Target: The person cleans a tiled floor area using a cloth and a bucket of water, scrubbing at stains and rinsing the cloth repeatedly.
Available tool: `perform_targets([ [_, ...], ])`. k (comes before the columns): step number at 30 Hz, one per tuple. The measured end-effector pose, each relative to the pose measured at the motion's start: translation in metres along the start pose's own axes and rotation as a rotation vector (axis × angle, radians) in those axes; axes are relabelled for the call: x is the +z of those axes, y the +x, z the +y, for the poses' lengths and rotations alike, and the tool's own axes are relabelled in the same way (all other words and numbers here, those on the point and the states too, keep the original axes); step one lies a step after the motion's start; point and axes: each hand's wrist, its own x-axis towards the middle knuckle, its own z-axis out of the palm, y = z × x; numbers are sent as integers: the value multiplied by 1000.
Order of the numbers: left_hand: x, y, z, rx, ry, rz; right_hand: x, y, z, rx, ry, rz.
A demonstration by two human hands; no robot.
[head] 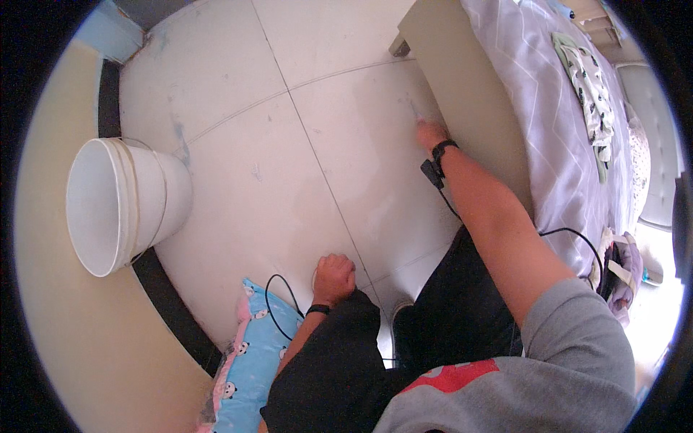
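Note:
My right hand [431, 134] reaches down to the tiled floor [303, 178] beside the pale side board [476, 108] of a bed. Its fingers look curled and are blurred. A thin bluish-grey streak lies just beyond the fingertips; whether it is a slim tool in the hand or a mark on the floor, I cannot tell. My left hand [334, 275] is closed in a fist in front of my bent knee. A pale curved edge shows beside that fist, too little of it to name. Both wrists wear black straps with cables.
A white plastic bucket [173, 189] with a wire handle stands by the left wall. Near my left arm lies a blue panda-print cushion [249, 368]. Grey-lilac bedding [503, 48] covers the bed, with a folded printed cloth [590, 92] on it. A black cable [574, 231] loops near my right arm.

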Motion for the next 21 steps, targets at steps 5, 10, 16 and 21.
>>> perform_targets([
  [5, 5, 8, 6, 21, -33, 37, -12, 18, 9, -4, -75, 57],
  [10, 0, 6, 3, 12, 4, -1, -4, 33, 10, 38, -23, -13],
  [16, 0, 5, 6, -2, -7, 0, -11, 42, 29, -304, -395, -142],
  [21, -3, -4, -1, -12, 31, 14, 0, 14, -6, -30, 55, -142],
])
